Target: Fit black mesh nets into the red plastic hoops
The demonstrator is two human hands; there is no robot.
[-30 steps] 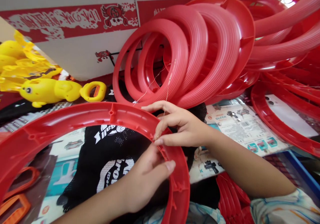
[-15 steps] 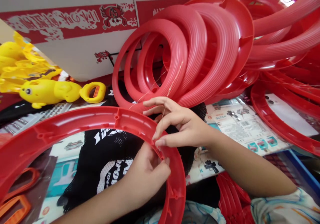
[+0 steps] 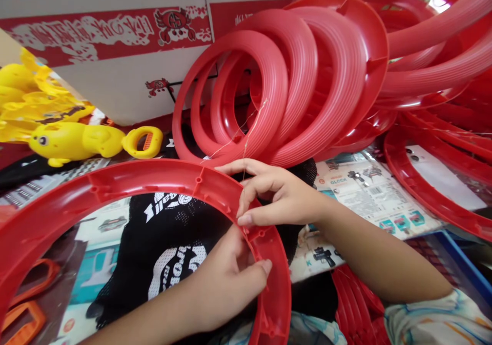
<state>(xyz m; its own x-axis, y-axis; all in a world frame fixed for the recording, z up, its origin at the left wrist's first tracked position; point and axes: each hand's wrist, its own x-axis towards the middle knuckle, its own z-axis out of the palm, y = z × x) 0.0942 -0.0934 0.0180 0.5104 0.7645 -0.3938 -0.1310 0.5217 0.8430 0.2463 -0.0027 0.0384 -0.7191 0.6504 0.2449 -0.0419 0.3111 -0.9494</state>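
**A:** Where do your hands sit?

**B:** Your left hand (image 3: 230, 278) comes up through the middle of the big red ring (image 3: 146, 181) in front of you. It is clamped on the ring's right side, thumb pressed over the ribbed band and fingers curled behind it.

**A:** And the other?

**B:** Your right hand (image 3: 277, 196) lies just above it on the same stretch of ring. Thumb and forefinger are pinched together on a thin thread (image 3: 246, 145), which runs up from your fingertips toward the rings behind.

**A:** How does the ring lie?

**B:** It is tilted toward you, hollow side up, with small pegs showing along the band. Through its opening you see black mesh cloth (image 3: 169, 237) with white lettering.

**A:** What is around it?

**B:** Behind your hands a stack of red rings (image 3: 307, 78) leans on edge, with more spreading off to the right. A printed leaflet (image 3: 369, 191) lies on the table near your right forearm. To the far left are yellow toys (image 3: 73, 140), and behind them a cardboard box (image 3: 115, 42) with red print.
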